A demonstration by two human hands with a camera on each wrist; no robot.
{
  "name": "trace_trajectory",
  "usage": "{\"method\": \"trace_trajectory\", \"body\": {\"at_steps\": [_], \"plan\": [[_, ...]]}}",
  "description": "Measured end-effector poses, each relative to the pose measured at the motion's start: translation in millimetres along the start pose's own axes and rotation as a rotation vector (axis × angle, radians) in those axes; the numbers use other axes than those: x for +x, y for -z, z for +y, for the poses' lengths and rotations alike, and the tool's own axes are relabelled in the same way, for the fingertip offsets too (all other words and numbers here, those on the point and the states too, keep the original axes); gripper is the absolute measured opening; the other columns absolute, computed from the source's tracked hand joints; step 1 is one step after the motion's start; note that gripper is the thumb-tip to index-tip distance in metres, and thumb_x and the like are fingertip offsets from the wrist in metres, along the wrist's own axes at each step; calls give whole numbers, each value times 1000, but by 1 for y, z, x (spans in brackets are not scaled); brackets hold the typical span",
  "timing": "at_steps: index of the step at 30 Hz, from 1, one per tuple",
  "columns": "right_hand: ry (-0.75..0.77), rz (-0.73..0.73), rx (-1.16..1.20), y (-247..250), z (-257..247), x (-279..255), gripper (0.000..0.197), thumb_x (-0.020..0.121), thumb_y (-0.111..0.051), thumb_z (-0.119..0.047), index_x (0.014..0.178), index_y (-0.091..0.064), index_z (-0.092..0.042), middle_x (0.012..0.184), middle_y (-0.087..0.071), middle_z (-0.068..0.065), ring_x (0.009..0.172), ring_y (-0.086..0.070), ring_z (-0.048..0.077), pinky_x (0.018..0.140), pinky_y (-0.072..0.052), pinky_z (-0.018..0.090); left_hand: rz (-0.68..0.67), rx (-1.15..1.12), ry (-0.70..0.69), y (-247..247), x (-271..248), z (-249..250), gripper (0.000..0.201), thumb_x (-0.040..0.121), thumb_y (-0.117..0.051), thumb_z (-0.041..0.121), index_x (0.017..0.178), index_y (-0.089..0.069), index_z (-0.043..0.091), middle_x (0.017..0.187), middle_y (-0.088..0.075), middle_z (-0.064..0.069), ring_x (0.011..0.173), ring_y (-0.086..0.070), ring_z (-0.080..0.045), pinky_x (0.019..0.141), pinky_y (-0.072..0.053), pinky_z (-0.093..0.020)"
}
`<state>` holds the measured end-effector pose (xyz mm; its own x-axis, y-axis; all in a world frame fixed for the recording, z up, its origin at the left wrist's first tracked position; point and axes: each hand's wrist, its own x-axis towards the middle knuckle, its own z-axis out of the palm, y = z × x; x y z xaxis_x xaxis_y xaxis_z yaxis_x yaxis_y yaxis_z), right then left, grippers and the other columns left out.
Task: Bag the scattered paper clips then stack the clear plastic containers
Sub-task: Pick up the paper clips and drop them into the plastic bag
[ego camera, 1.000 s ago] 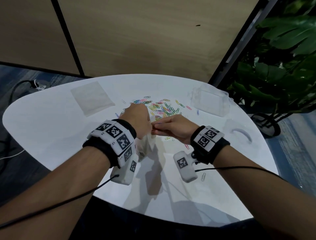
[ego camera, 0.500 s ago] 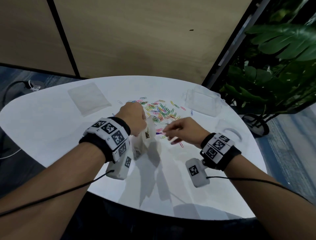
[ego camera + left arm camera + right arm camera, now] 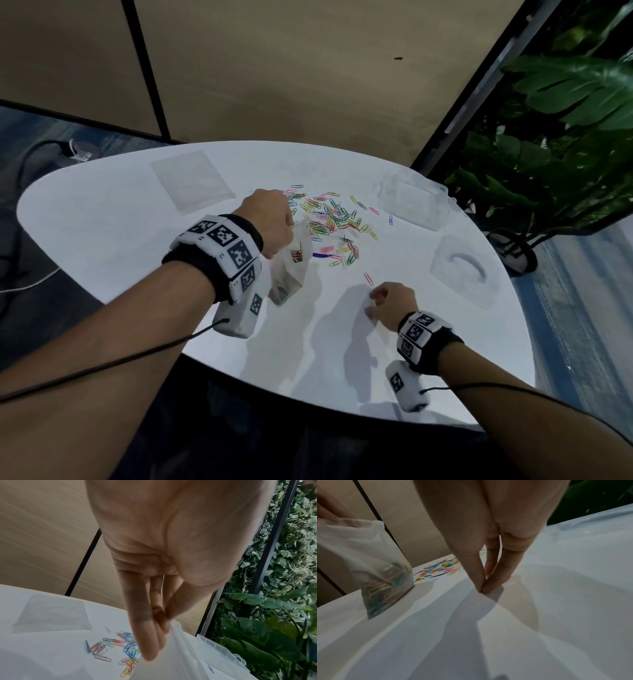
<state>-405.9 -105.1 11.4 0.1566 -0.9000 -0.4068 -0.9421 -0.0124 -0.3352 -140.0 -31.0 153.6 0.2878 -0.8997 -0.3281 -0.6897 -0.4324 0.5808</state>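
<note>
The left hand (image 3: 270,222) pinches the top edge of a clear bag (image 3: 291,263) that stands on the white desk (image 3: 102,240), colored clips showing inside it. The right hand (image 3: 394,305) is at the near right, its fingers (image 3: 481,580) drawn narrow with tips together on the desk; whether they hold a clip cannot be told. The loose paper clips (image 3: 332,219) lie at the far middle. One clear container (image 3: 414,202) sits far right, another (image 3: 462,270) nearer on the right, and a flat clear bag (image 3: 191,181) lies far left.
</note>
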Motion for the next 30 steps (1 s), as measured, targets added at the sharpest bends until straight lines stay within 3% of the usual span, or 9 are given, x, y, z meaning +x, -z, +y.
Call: {"method": "trace_trajectory", "body": {"at_steps": [4,9,12,15,18,22,26,30], "plan": [[20,113,105,-6,-37,40,38,72,-80,-18,106,-64,-14,109,-67,11,101,-63,26,81,-48,25,-11,11,16,5,4,-5,32,91,-49,0,112,-71,8,68,-64,-6,72,-77,-33,74,-64,-43],[51,128,16,-7,-63,81,75,71,-79,-36,136,-47,-18,134,-48,8,117,-50,23,85,-34,19,-11,17,30,9,8,-12,35,88,-46,0,110,-71,10,78,-68,-9,70,-77,-31,73,-64,-41],[150,126,-13,-10,-78,92,84,70,-82,-38,142,-45,-16,137,-41,14,122,-50,28,101,-39,28,-5,19,30,10,9,-15,34,88,-46,1,109,-72,10,81,-64,-6,69,-76,-31,72,-65,-40],[264,124,-75,-12,-89,96,75,77,-78,-37,142,-47,-19,139,-40,15,125,-49,30,106,-39,33,-3,32,23,10,10,-16,33,90,-46,1,109,-72,9,74,-62,-2,69,-76,-30,72,-64,-40],[322,137,-175,-14,-96,101,56,86,-68,-34,139,-51,-26,132,-45,13,118,-52,33,103,-45,37,2,43,18,9,11,-17,33,90,-46,2,109,-72,10,78,-61,-2,69,-76,-30,72,-64,-40],[398,170,-309,-9,-101,98,21,92,-50,-7,104,-68,-7,107,-60,15,98,-59,28,80,-46,28,3,39,20,7,12,-16,34,89,-46,1,109,-71,11,86,-64,-6,69,-75,-30,70,-64,-39],[360,169,-368,-6,-102,98,23,88,-49,2,93,-71,-2,84,-56,10,77,-54,22,68,-45,25,-1,28,27,6,14,-17,34,88,-46,2,109,-72,12,93,-66,-9,68,-75,-29,70,-65,-41],[273,150,-329,8,-96,102,20,83,-56,-4,87,-76,-6,88,-71,11,83,-66,26,73,-58,29,-19,23,28,6,15,-14,35,88,-46,1,109,-71,11,83,-62,-5,67,-75,-29,69,-65,-40]]}}
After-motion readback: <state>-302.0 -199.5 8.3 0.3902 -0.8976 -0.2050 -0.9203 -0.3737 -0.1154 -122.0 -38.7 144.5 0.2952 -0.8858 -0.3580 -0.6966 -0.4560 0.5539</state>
